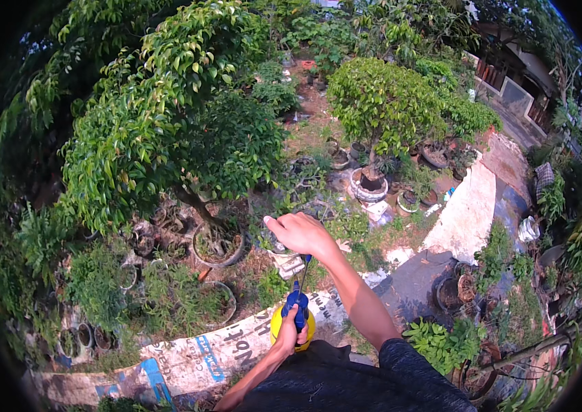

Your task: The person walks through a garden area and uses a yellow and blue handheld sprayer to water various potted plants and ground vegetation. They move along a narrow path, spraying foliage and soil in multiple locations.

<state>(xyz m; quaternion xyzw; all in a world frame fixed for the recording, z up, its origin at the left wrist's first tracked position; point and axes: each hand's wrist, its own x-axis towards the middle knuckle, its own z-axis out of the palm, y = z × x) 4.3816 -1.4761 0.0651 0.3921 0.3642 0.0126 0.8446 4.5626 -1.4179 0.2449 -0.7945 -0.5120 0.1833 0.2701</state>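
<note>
A yellow pressure sprayer with a blue head stands out just in front of my dark shirt. Around the blue neck and handle wrap the fingers of my left hand. My right hand is above it, closed over the top of the raised pump rod, whose blue end shows just under the palm. The thumb points to the left. Beyond my hands, a small tree with a thick trunk grows in a round pot on the left, and a rounded leafy tree stands in a pale pot on the right.
A printed banner sheet lies across the ground before me, and a whitish sheet stretches off to the right. Potted shrubs crowd the left. Low green leaves and a bare branch are at the lower right. A house wall stands farther back.
</note>
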